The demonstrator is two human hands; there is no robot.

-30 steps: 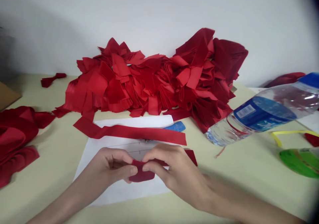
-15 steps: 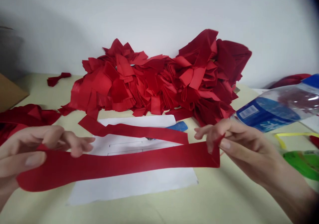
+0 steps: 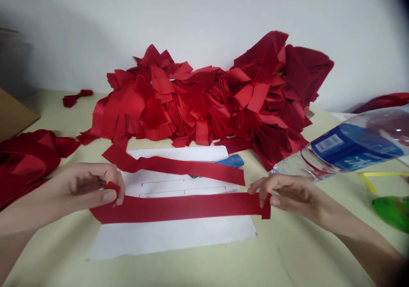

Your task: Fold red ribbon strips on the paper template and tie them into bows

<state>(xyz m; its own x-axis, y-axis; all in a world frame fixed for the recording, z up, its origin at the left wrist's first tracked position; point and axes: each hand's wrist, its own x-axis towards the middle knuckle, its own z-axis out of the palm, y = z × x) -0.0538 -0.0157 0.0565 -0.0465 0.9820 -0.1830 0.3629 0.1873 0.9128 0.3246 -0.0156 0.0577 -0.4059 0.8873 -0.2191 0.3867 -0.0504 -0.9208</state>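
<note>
A long red ribbon strip (image 3: pixel 188 207) stretches between my hands above a white paper sheet (image 3: pixel 172 238). My left hand (image 3: pixel 96 189) pinches its left end, where a corner folds up between thumb and fingers. At the other end, my right hand (image 3: pixel 284 195) pinches the strip, and the tip is bent over there. Just behind it, a second red ribbon strip (image 3: pixel 188 167) lies across the paper, which carries thin ruled lines. A blue object (image 3: pixel 231 161) lies partly under that second strip.
A large heap of red ribbon pieces (image 3: pixel 198 104) stands against the wall. More red ribbon (image 3: pixel 28 159) lies at the left, near a cardboard box (image 3: pixel 14 112). On the right are a clear plastic bottle with a blue label (image 3: pixel 354 146), a yellow strip (image 3: pixel 380 174) and a green item (image 3: pixel 393 212).
My left hand has moved right and its fingers have closed on the ribbon's end. The right hand has shifted slightly down and left. The ribbon is now lower and nearer the paper.
</note>
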